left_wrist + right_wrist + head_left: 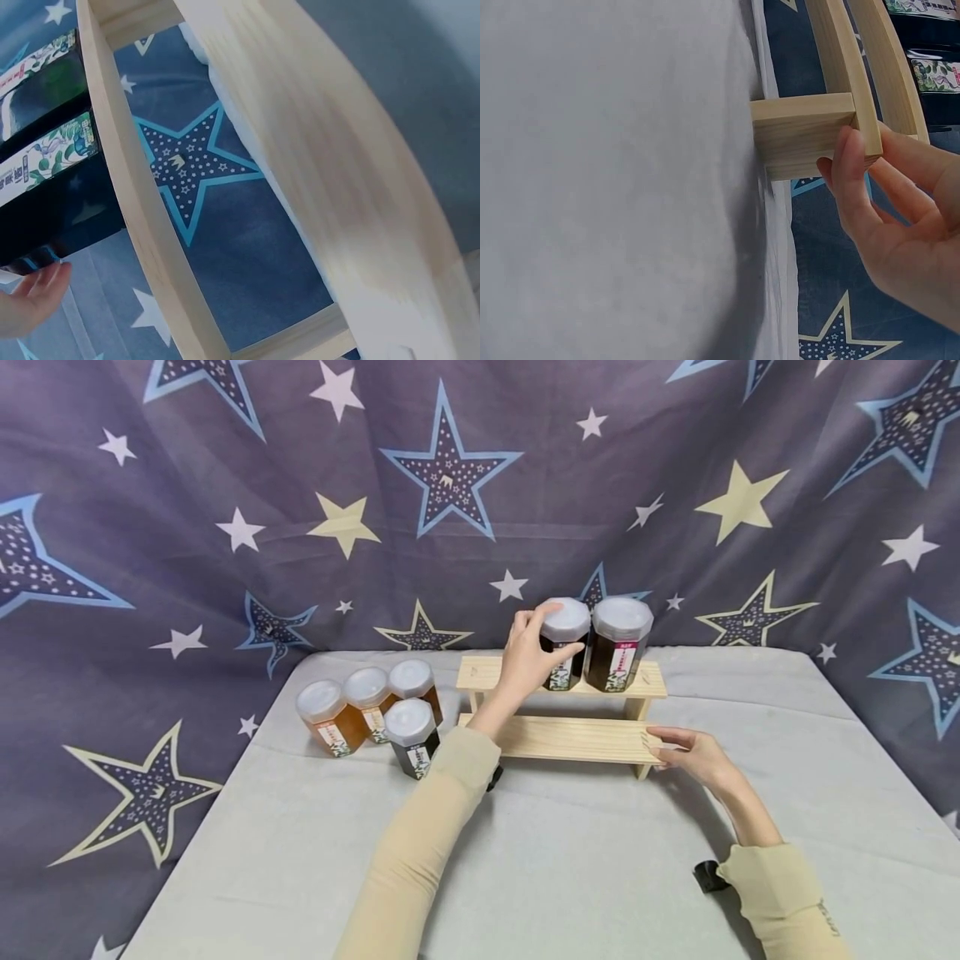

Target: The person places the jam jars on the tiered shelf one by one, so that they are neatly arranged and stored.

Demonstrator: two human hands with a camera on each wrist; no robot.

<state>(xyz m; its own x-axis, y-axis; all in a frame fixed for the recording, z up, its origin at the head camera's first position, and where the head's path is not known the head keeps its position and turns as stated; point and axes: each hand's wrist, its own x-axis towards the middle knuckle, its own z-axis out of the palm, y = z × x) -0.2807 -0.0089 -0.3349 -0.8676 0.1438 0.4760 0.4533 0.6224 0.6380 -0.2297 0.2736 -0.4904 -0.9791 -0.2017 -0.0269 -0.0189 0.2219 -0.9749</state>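
A two-tier wooden rack (570, 739) stands towards the back of the table. On its upper tier is a dark hexagonal jar (566, 622) with a pale lid, which my left hand (525, 652) grips by the side and lid. Close on its right stands a second dark jar (621, 647) with a pink-topped label. In the left wrist view only some fingertips (49, 289) show, at the jar's end. My right hand (701, 758) pinches the right end of the lower board; the right wrist view shows thumb and fingers round that wooden corner (866, 139).
Left of the rack are two amber jars, one at the far left (330, 722) and one beside it (367, 693), a darker brown jar (412, 681), and a black jar (411, 739) in front. A star-patterned curtain (450, 577) hangs behind the cloth-covered table (585, 860).
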